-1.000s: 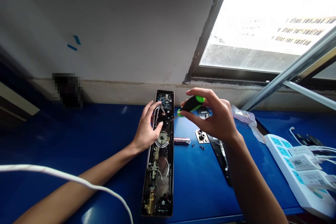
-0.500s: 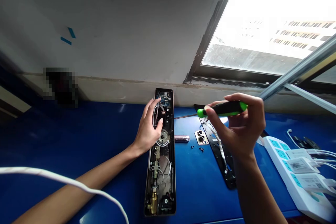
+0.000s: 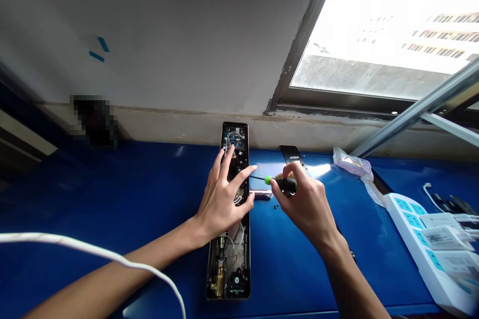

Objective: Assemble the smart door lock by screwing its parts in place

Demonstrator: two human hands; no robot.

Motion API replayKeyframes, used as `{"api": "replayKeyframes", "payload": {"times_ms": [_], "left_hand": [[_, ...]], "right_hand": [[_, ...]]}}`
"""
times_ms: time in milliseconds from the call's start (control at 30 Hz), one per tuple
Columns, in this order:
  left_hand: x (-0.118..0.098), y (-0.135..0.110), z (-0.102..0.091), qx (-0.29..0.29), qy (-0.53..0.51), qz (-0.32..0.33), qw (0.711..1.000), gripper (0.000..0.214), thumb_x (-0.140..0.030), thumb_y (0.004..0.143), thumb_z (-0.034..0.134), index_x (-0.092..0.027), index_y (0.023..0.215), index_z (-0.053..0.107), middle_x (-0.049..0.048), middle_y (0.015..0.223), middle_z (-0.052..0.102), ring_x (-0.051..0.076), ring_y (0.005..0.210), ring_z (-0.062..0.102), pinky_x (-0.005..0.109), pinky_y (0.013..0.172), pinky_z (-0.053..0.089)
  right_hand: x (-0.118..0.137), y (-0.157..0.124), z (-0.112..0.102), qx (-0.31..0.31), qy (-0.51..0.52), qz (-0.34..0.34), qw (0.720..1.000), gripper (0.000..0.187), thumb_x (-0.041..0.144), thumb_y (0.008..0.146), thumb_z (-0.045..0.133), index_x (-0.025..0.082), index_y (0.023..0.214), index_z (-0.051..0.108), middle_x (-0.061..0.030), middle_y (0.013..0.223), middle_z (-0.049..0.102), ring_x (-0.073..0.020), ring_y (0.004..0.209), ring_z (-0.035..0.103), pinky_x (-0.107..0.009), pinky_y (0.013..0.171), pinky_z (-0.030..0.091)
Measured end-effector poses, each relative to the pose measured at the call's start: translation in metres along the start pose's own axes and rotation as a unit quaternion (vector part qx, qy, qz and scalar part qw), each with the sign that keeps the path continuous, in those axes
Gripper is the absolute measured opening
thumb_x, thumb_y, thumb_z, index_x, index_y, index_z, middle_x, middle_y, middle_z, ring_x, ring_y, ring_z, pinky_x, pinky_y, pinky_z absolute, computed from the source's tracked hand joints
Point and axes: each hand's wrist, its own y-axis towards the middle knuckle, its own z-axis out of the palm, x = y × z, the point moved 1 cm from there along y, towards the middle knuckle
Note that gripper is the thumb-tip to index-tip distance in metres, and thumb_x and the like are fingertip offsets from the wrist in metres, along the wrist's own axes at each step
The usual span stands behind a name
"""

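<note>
Two hands are working close together at the middle of the frame, apart but just beside each other. The right hand (image 3: 307, 204) has come down from higher over the table and in towards the lock, and it is pinching a screwdriver (image 3: 285, 184) with a green-and-black handle between thumb and fingers. The screwdriver's thin shaft is now pointing left, reaching the lock's right edge. The left hand (image 3: 220, 199) is lying spread on an open door lock body (image 3: 228, 279), which is lying lengthwise on a blue table (image 3: 112, 184), bottom centre. Its fingers (image 3: 226, 159) are pressing just below a circuit board (image 3: 235, 138), and a brass cylinder (image 3: 217, 281) is showing near the lower end. Right of the lock, a silver tube (image 3: 260, 195) and small screws (image 3: 276, 206) are lying near a black plate (image 3: 291, 154). A white power strip (image 3: 419, 239) is sitting at lower right, a plastic bag (image 3: 354, 167) is lying beyond it, and a white cable (image 3: 93, 246) is crossing the lower left.
</note>
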Motion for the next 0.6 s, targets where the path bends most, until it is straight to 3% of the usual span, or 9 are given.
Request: {"api": "replayKeyframes", "payload": {"times_ms": [133,300,600], "left_hand": [[-0.001,0.002,0.002,-0.007,-0.005,0.007,1.0,0.058,-0.029,0.093,0.071,-0.035,0.149,0.058,0.0025,0.181,0.002,0.043,0.165,0.009,0.068,0.127,0.032],[-0.002,0.004,0.003,-0.008,0.0,0.01,1.0,0.058,-0.029,0.092,0.072,-0.035,0.148,0.059,0.003,0.18,0.007,0.042,0.165,0.01,0.067,0.128,0.03],[-0.003,0.004,0.003,0.013,0.032,0.021,0.999,0.056,-0.032,0.095,0.067,-0.031,0.151,0.058,0.0077,0.178,0.017,0.043,0.165,0.013,0.068,0.13,0.024]], "right_hand": [[0.002,-0.015,0.011,0.115,-0.11,0.044,0.986,0.013,0.031,0.096,0.062,0.024,0.094,0.051,-0.0017,0.07,0.07,-0.0192,0.055,0.063,-0.028,0.052,0.035],[0.004,-0.027,0.033,0.155,-0.121,0.048,0.979,0.011,0.023,0.09,0.06,0.023,0.101,0.058,0.0011,0.061,0.065,-0.0182,0.049,0.058,-0.027,0.051,0.023],[-0.001,-0.031,0.057,0.139,-0.066,0.046,0.987,0.009,0.024,0.095,0.059,0.021,0.103,0.059,-0.0007,0.071,0.068,-0.0194,0.061,0.064,-0.028,0.058,0.032]]}}
